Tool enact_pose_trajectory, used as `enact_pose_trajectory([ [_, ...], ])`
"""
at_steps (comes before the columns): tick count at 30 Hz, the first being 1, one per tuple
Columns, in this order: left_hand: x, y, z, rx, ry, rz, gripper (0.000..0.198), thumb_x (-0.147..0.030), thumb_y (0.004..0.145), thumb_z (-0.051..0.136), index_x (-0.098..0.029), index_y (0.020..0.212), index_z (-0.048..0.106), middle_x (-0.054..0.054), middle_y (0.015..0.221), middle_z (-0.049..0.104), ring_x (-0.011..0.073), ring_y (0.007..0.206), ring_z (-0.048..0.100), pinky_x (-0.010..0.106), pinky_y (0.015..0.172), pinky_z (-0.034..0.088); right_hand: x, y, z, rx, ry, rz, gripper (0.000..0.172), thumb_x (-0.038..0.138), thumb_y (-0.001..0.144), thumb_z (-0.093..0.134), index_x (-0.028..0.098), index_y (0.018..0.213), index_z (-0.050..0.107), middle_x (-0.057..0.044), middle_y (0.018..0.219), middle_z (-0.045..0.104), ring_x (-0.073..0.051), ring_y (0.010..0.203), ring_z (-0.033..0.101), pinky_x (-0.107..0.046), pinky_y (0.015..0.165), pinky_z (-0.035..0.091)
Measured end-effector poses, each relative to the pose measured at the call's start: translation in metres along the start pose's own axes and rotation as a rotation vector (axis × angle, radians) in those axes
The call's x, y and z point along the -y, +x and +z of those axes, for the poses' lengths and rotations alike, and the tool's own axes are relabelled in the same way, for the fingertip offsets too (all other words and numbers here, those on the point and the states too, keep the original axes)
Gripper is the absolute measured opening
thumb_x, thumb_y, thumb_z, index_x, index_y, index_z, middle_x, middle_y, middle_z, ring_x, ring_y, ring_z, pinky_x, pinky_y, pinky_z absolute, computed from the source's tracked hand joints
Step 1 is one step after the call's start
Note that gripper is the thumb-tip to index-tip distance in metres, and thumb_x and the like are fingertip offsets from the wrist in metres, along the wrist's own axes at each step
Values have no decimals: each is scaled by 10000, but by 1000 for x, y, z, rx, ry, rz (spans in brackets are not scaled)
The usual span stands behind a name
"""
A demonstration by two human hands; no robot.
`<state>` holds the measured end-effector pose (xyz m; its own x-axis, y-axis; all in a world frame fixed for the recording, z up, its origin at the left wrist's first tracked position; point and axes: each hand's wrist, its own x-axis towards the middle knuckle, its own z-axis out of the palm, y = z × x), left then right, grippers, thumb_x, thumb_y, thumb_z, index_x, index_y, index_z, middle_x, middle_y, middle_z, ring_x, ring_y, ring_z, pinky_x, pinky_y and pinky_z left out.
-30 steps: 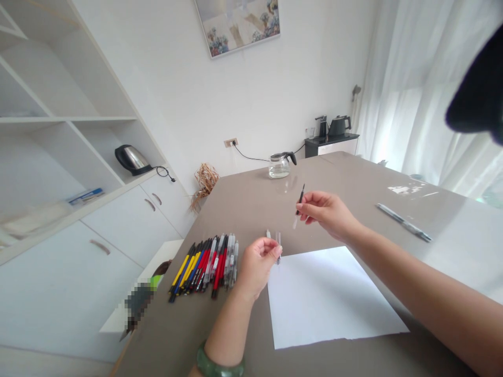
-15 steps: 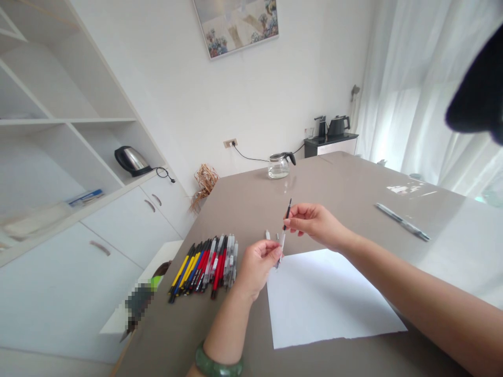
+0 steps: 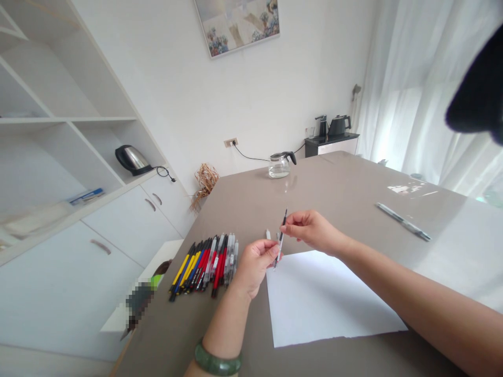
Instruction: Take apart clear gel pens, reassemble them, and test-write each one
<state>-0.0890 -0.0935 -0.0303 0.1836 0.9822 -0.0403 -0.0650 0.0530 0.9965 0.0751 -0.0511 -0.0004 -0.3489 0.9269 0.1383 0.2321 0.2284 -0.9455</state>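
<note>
My left hand [image 3: 254,264] pinches a clear pen barrel [image 3: 277,257] near the upper left corner of a white sheet of paper [image 3: 330,303]. My right hand [image 3: 314,230] has thumb and finger closed on a thin, dark pen refill [image 3: 285,216], whose tip points up and away. The refill's lower end runs into the barrel, in line with it. Just beyond my left hand, a small whitish pen part [image 3: 268,233] lies on the table. Left of that hand is a row of pens [image 3: 208,264] in yellow, blue, red and clear.
A clear pen [image 3: 404,222] lies on the brown table [image 3: 334,183] at the right. Toward the far edge stands a glass pot [image 3: 279,166] with clear liquid. White shelves and cabinets [image 3: 113,220] flank the left side.
My right hand has come down and closer to my left hand, and the refill sits deeper in the barrel. My left hand has stayed nearly still.
</note>
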Motion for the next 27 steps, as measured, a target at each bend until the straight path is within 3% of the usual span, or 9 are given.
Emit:
enact_pose_trajectory([
  [10, 1, 1, 3, 8, 12, 1, 262, -360, 676, 583, -133, 807, 567, 23, 661, 576, 111, 626, 522, 239, 599, 381, 2, 0, -1, 106, 130, 48, 174, 320, 673, 520, 147, 652, 525, -14, 658, 569, -77, 541, 477, -192, 483, 405],
  [17, 0, 3, -3, -74, -28, 43, 285, -367, 667, 593, -144, 844, 570, 37, 722, 596, 116, 674, 536, 242, 626, 399, 2, 0, -6, 162, 50, 63, 252, 379, 713, 483, 145, 756, 568, -49, 751, 596, -95, 593, 497, -192, 488, 410],
  [22, 1, 9, -22, -300, -10, 116, 325, -405, 629, 609, -160, 840, 586, 28, 708, 605, 111, 659, 537, 222, 588, 394, -23, 18, -18, 13, -350, 179, 278, 390, 727, 441, 150, 719, 581, -46, 688, 599, -106, 560, 507, -200, 474, 380],
  [25, 4, 12, -29, -349, -3, 138, 335, -418, 626, 605, -163, 844, 585, 18, 696, 602, 99, 636, 529, 208, 565, 384, -39, 36, -16, 1, -682, 223, 227, 349, 710, 464, 168, 720, 602, -35, 692, 608, -117, 596, 532, -197, 487, 361],
  [27, 6, 13, -31, -354, 3, 146, 340, -420, 631, 599, -158, 848, 584, 24, 703, 602, 98, 632, 528, 204, 556, 382, -44, 47, -9, 25, -776, 229, 201, 332, 692, 491, 173, 717, 610, -36, 706, 615, -127, 625, 548, -199, 502, 358],
])
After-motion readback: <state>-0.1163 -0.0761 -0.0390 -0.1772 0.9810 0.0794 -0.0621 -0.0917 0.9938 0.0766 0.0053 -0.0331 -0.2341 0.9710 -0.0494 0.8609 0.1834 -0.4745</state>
